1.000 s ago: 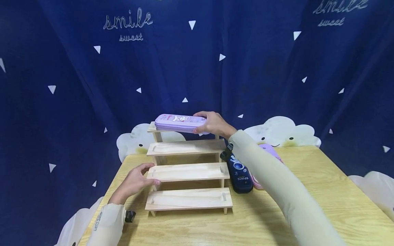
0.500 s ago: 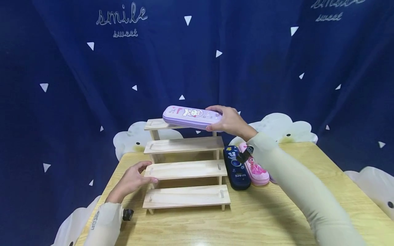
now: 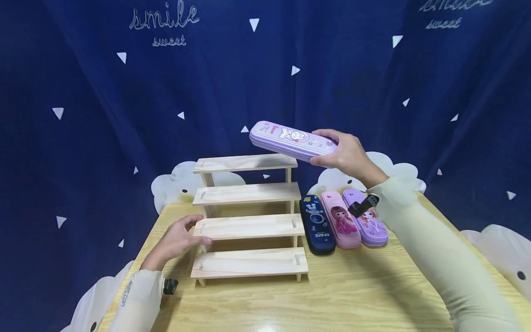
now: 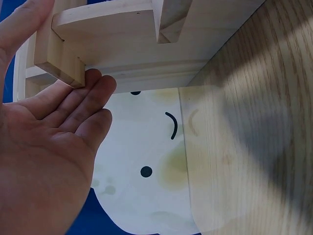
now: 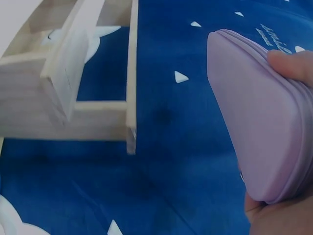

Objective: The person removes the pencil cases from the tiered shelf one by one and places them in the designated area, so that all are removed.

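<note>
A lilac pencil case (image 3: 290,138) with a cartoon character on its lid is held by my right hand (image 3: 348,154) at its right end. It hangs in the air, tilted, up and to the right of the shelf's top board. The right wrist view shows its plain underside and zip edge, with fingers wrapped round it. My left hand (image 3: 176,240) holds the left end of the stepped wooden shelf (image 3: 249,227), its thumb at the second board from the front. In the left wrist view its fingers (image 4: 93,100) reach the wooden support (image 4: 61,63).
Right of the shelf lie three pencil cases side by side on the wooden table (image 3: 265,304): a dark blue space one (image 3: 317,226), a pink one (image 3: 342,221) and a purple one (image 3: 373,230). A blue curtain (image 3: 232,69) hangs behind the table.
My right hand has lifted the lilac pencil case off the shelf's top board and carried it up and to the right. The left hand keeps its place on the shelf.
</note>
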The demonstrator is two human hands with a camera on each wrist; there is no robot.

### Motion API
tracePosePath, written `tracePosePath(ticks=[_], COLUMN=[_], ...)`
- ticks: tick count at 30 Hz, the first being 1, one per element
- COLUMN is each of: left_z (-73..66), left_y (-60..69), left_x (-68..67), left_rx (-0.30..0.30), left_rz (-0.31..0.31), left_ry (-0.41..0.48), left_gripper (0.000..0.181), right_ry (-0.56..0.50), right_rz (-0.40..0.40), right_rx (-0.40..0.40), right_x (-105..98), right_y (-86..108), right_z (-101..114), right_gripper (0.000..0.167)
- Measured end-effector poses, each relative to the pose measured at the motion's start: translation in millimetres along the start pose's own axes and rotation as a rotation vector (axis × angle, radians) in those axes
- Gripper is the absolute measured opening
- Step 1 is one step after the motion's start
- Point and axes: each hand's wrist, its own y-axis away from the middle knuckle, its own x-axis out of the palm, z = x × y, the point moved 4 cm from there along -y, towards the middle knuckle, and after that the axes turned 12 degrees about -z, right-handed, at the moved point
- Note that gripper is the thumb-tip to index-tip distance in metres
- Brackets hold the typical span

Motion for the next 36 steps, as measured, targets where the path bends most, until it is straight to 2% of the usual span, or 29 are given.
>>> tracePosePath(ticks=[6, 16, 25, 29, 36], left_z=[-1.1, -0.9, -1.8, -2.9, -2.3], left_y=[-1.3, -0.5, -0.5, 0.0, 1.0], left_x=[-2.0, -0.2, -1.0, -1.2, -0.7], left_rx=[0.0, 0.008, 0.006, 0.013, 0.011], left_rz=[0.0, -0.001, 0.004, 0.001, -0.001], left_ry=[0.005, 0.008, -0.01, -0.002, 0.004], left_gripper=[0.085, 0.084, 0.086, 0.085, 0.085], right_ry=[-0.017, -0.045, 0.031, 0.06, 0.098], right_rz=[-0.045, -0.106, -0.217, -0.284, -0.354], right_rx=[0.009, 0.051, 0.106, 0.121, 0.146], right_x=[-27, -57, -85, -93, -105], right_y=[5.1, 21.8, 38.9, 50.2, 64.6], right_z=[-12, -49, -89, -106, -135], right_gripper=[0.072, 0.069, 0.07, 0.071, 0.069])
